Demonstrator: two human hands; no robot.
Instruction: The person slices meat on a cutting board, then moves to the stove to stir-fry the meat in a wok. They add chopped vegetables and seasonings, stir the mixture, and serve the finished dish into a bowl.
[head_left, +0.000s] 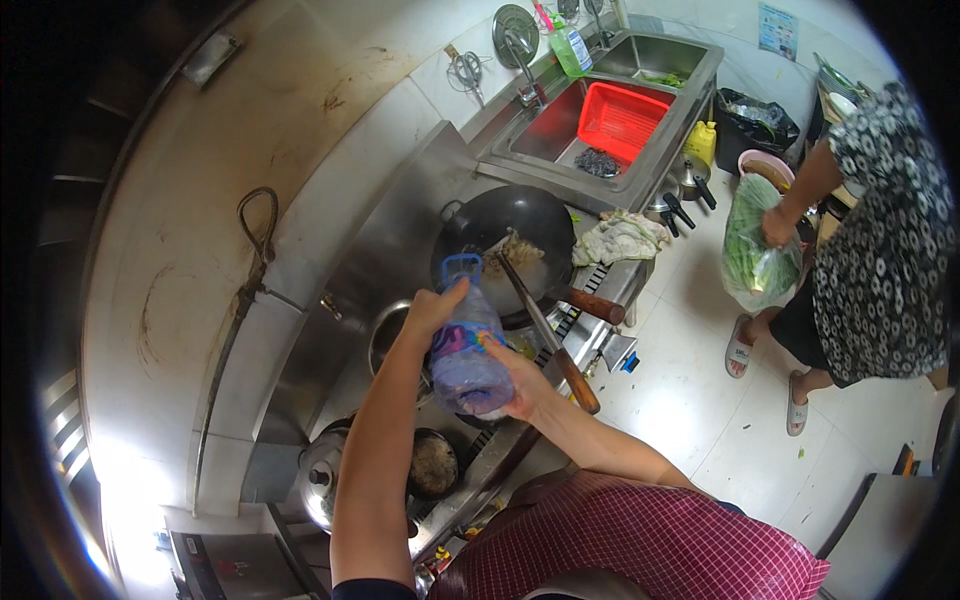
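Both my hands are on a large clear plastic bottle (474, 367) with a blue carry handle and a colourful wrap label. My left hand (435, 309) grips it near the neck. Lower down, my right hand (521, 379) supports its side and base. The bottle's neck points towards a black wok (536, 217) on the stove, which holds pale food pieces (519, 251) in cloudy liquid. Whether liquid leaves the bottle's mouth I cannot tell. A long-handled wok spatula (534, 311) rests across the wok's rim, close to the wok's own wooden handle (592, 304).
A crumpled cloth (621, 238) lies right of the wok. Beyond is a steel sink (517, 150) with a red plastic basket (622, 120). A lidded pot (319, 480) and a small pan (433, 465) stand nearer me. At right, another person (881, 247) holds bagged green vegetables (761, 247).
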